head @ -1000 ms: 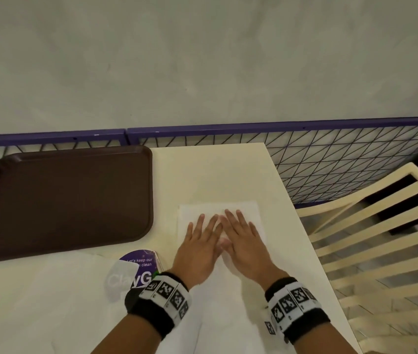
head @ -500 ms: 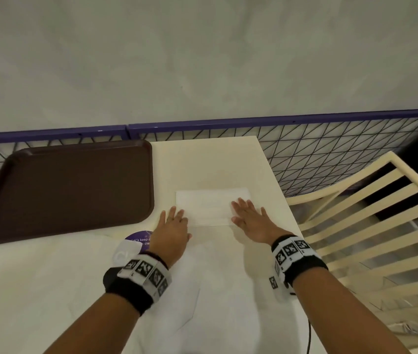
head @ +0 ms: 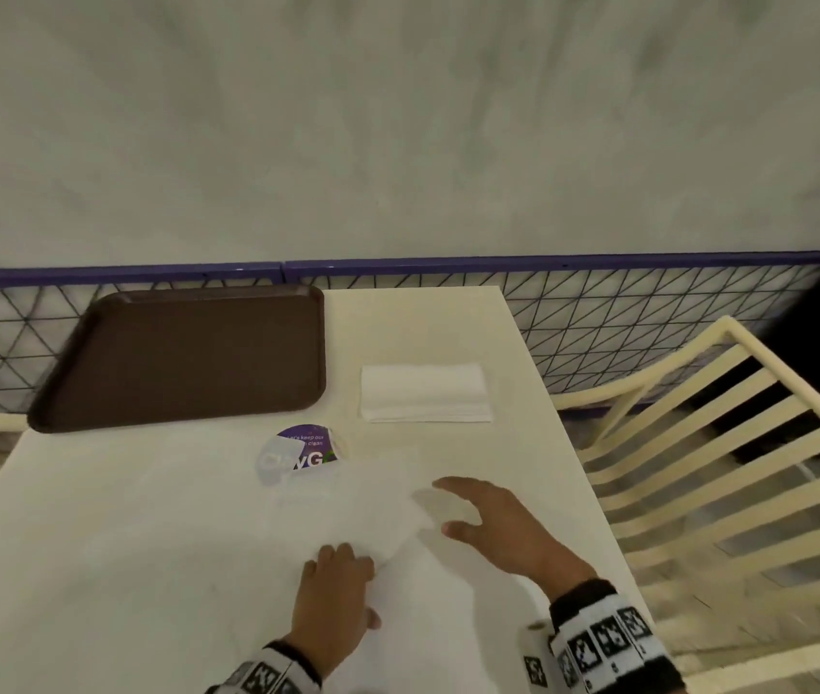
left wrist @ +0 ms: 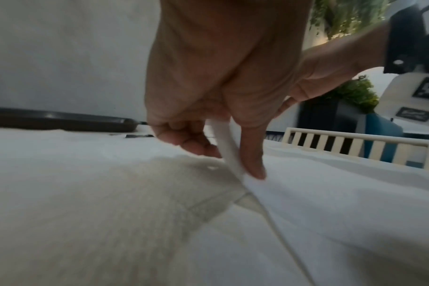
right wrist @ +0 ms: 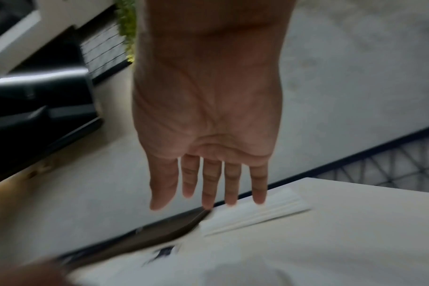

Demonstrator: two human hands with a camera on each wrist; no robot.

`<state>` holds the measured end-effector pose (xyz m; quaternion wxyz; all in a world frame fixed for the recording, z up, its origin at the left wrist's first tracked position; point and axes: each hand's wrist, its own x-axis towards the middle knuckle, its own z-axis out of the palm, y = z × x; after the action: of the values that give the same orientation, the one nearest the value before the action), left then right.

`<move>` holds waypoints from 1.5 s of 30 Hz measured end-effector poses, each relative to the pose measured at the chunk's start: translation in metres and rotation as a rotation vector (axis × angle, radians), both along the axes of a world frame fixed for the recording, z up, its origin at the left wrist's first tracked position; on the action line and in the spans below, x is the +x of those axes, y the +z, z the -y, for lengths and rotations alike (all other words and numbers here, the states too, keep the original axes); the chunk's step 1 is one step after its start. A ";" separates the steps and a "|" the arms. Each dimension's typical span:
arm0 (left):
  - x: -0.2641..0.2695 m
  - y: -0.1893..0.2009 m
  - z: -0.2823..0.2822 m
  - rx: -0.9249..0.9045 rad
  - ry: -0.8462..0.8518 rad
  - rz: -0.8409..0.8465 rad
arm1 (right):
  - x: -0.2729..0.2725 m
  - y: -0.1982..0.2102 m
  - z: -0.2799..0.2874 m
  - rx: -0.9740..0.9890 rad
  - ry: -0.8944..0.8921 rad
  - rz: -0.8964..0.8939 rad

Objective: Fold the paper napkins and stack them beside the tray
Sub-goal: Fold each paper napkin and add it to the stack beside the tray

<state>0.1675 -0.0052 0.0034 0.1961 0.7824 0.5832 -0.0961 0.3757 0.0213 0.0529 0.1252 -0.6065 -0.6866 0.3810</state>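
A stack of folded white napkins [head: 425,393] [right wrist: 257,210] lies on the cream table just right of the brown tray [head: 177,358] [left wrist: 61,120]. Unfolded white napkins [head: 267,553] are spread over the near half of the table. My left hand [head: 342,558] [left wrist: 233,158] pinches the raised edge of one unfolded napkin [left wrist: 227,147] between thumb and fingers. My right hand [head: 448,508] [right wrist: 208,201] hovers just to its right above the spread napkins, fingers straight and holding nothing.
A round purple sticker [head: 305,450] shows on the table, partly under a napkin. A cream slatted chair [head: 698,468] stands close to the table's right edge. A purple-railed wire mesh fence [head: 598,313] runs behind the table, with a grey wall beyond.
Both hands have drawn back from the folded stack toward the near edge. The left hand has taken hold of an unfolded napkin's edge; the right hand is lifted off the surface.
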 end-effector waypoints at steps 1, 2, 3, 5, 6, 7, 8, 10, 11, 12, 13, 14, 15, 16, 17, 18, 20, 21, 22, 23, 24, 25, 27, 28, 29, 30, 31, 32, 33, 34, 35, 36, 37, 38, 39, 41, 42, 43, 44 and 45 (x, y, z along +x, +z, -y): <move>0.000 0.005 0.004 0.026 -0.010 0.049 | -0.010 -0.003 0.007 0.037 0.103 0.069; -0.001 0.009 0.007 0.050 -0.012 0.127 | -0.018 -0.006 0.012 0.077 0.208 0.140; -0.003 0.013 0.010 0.075 0.006 0.227 | -0.025 -0.008 0.016 0.108 0.300 0.215; -0.010 0.032 0.013 0.078 0.091 0.426 | -0.032 -0.006 0.020 0.105 0.390 0.331; -0.017 0.042 0.012 0.067 0.151 0.537 | -0.033 0.000 0.020 0.083 0.379 0.360; -0.025 0.050 0.009 0.063 0.202 0.635 | -0.033 0.006 0.019 0.068 0.349 0.369; -0.034 0.057 0.006 0.052 0.239 0.695 | -0.032 0.014 0.018 0.050 0.311 0.348; -0.051 0.067 -0.002 0.015 0.237 0.674 | -0.028 0.028 0.014 0.023 0.227 0.249; -0.058 0.070 -0.006 0.003 0.223 0.618 | -0.027 0.034 0.011 0.022 0.185 0.203; -0.064 0.071 -0.009 0.005 0.243 0.601 | -0.025 0.040 0.008 0.030 0.146 0.168; -0.069 0.074 -0.013 0.037 0.272 0.623 | -0.024 0.046 0.004 0.050 0.103 0.130; -0.075 0.079 -0.016 0.084 0.311 0.680 | -0.023 0.052 0.003 0.078 0.053 0.082; -0.082 0.086 -0.018 0.151 0.344 0.755 | -0.023 0.059 0.003 0.123 -0.007 0.020; -0.089 0.095 -0.017 0.219 0.367 0.836 | -0.024 0.064 0.005 0.182 -0.080 -0.050; -0.096 0.103 -0.015 0.293 0.370 0.918 | -0.025 0.068 0.008 0.249 -0.159 -0.142; -0.103 0.109 -0.011 0.353 0.360 0.988 | -0.027 0.071 0.014 0.305 -0.228 -0.254; -0.113 0.118 0.001 0.400 0.336 1.083 | -0.033 0.071 0.027 0.351 -0.277 -0.506; -0.116 0.119 0.009 0.400 0.322 1.094 | -0.038 0.069 0.037 0.331 -0.265 -0.641; -0.118 0.116 0.016 0.381 0.317 1.093 | -0.044 0.066 0.047 0.279 -0.254 -0.764; -0.121 0.110 0.024 0.351 0.307 1.089 | -0.048 0.060 0.056 0.218 -0.254 -0.839; -0.126 0.100 0.032 0.299 0.283 1.109 | -0.050 0.050 0.066 0.159 -0.254 -0.878; -0.132 0.086 0.039 0.241 0.246 1.122 | -0.050 0.038 0.074 0.108 -0.249 -0.861; -0.142 0.054 0.052 0.149 0.144 1.021 | -0.051 0.008 0.090 0.021 -0.203 -0.729; -0.145 0.038 0.059 0.091 0.107 0.923 | -0.050 -0.007 0.098 -0.004 -0.165 -0.641; -0.147 0.022 0.065 0.039 0.086 0.825 | -0.047 -0.023 0.104 -0.037 -0.131 -0.545; -0.151 0.007 0.071 -0.010 0.067 0.735 | -0.047 -0.034 0.111 -0.061 -0.094 -0.475; -0.153 -0.005 0.076 -0.049 0.034 0.673 | -0.048 -0.043 0.118 -0.089 -0.063 -0.414; -0.155 -0.017 0.081 -0.083 -0.013 0.638 | -0.048 -0.050 0.123 -0.114 -0.028 -0.367; -0.157 -0.026 0.086 -0.101 -0.050 0.608 | -0.049 -0.056 0.127 -0.129 0.006 -0.318; -0.158 -0.033 0.090 -0.096 -0.066 0.587 | -0.049 -0.061 0.129 -0.135 0.035 -0.266; -0.160 -0.038 0.093 -0.092 -0.060 0.563 | -0.049 -0.063 0.131 -0.129 0.054 -0.224; -0.162 -0.040 0.094 -0.086 -0.043 0.567 | -0.049 -0.065 0.132 -0.118 0.061 -0.195; -0.163 -0.039 0.095 -0.080 -0.015 0.597 | -0.051 -0.063 0.131 -0.107 0.046 -0.186; -0.163 -0.037 0.094 -0.085 0.029 0.645 | -0.055 -0.060 0.129 -0.087 0.022 -0.191; -0.161 -0.034 0.091 -0.076 0.092 0.699 | -0.058 -0.057 0.125 -0.063 -0.024 -0.190; -0.159 -0.030 0.080 0.012 0.252 0.775 | -0.065 -0.053 0.112 -0.011 -0.150 -0.193; -0.157 -0.028 0.073 0.063 0.326 0.786 | -0.069 -0.052 0.104 -0.008 -0.203 -0.208; -0.156 -0.027 0.066 0.079 0.389 0.774 | -0.073 -0.053 0.095 -0.013 -0.245 -0.221; -0.153 -0.027 0.059 0.071 0.431 0.734 | -0.077 -0.056 0.086 -0.020 -0.280 -0.225; -0.151 -0.027 0.053 0.059 0.458 0.684 | -0.080 -0.058 0.078 -0.021 -0.307 -0.215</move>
<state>0.0166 -0.0583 -0.0238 0.3726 0.6245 0.6459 0.2325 0.2957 -0.0568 -0.0048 0.2484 -0.6612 -0.5644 0.4273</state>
